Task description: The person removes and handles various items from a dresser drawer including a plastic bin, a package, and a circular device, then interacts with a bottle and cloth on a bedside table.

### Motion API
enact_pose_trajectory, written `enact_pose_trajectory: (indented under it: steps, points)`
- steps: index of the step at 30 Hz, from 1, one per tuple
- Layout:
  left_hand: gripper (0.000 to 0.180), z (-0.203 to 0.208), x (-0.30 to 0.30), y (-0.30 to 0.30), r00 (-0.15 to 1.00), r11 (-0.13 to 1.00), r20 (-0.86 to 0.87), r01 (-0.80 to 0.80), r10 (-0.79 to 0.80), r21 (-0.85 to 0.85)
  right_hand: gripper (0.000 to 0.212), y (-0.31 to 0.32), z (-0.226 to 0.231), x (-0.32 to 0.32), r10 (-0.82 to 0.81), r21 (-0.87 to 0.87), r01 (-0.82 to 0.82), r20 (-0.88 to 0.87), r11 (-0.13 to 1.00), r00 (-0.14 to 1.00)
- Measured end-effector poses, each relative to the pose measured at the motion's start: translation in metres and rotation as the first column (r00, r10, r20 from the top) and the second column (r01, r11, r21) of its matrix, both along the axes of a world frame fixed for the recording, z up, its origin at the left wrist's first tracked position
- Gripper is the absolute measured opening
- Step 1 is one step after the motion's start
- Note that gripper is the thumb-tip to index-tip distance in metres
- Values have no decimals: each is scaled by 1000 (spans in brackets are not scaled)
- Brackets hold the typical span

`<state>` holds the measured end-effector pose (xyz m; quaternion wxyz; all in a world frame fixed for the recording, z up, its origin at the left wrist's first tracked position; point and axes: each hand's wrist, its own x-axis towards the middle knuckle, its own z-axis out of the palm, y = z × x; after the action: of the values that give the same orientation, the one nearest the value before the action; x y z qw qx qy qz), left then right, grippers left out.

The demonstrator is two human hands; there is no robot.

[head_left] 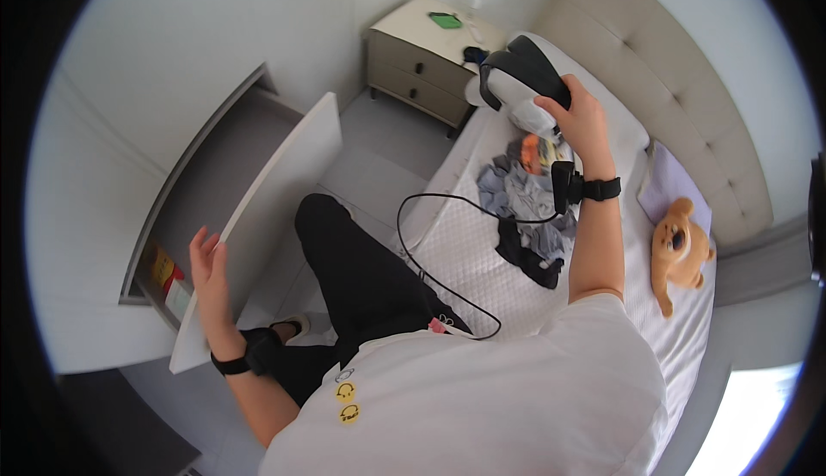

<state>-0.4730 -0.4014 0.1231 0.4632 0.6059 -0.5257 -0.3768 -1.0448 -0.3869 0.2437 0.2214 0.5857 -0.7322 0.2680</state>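
Note:
My right hand (pixel 578 119) is closed on a rounded black-and-white object (pixel 520 85), held above the far part of the bed; its exact kind I cannot make out. Below it, a loose heap of grey, black and orange clothes (pixel 520 196) lies on the white bed cover. My left hand (pixel 211 278) is at the top edge of a pulled-out drawer (pixel 284 175), fingers stretched out, with nothing seen in it. Inside that drawer, near the left hand, sits a red-and-yellow packet (pixel 163 270) beside a pale item. Each wrist wears a black strap with a small device.
A bedside cabinet (pixel 417 72) stands at the back, with a green item (pixel 445 20) on top. The bed (pixel 456 235) fills the right side, with a plush bear (pixel 680 252) and a lilac pillow (pixel 675 179) by the headboard (pixel 662 72). A black cable (pixel 409 252) loops from my right wrist.

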Motion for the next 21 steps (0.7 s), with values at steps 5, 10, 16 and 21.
enact_pose_trajectory:
  steps: [5, 10, 16, 21]
  points:
    - [56, 29, -14, 14, 995, 991, -25, 97, -100, -89, 45, -46, 26, 100, 370, 169, -543, 567, 823, 736]
    - [72, 49, -28, 16, 987, 975, 23, 163, -162, -148, 32, -67, 44, 191, 281, -41, -884, 954, 465, 103]
    - [53, 37, -19, 24, 998, 949, -56, -10, -8, -314, 35, -77, 50, 278, 133, -219, -968, 970, 123, -202]
    - [19, 52, 18, 32, 878, 967, -466, -199, 105, -156, 35, -84, 41, 312, 96, -126, -991, 987, -38, -129]
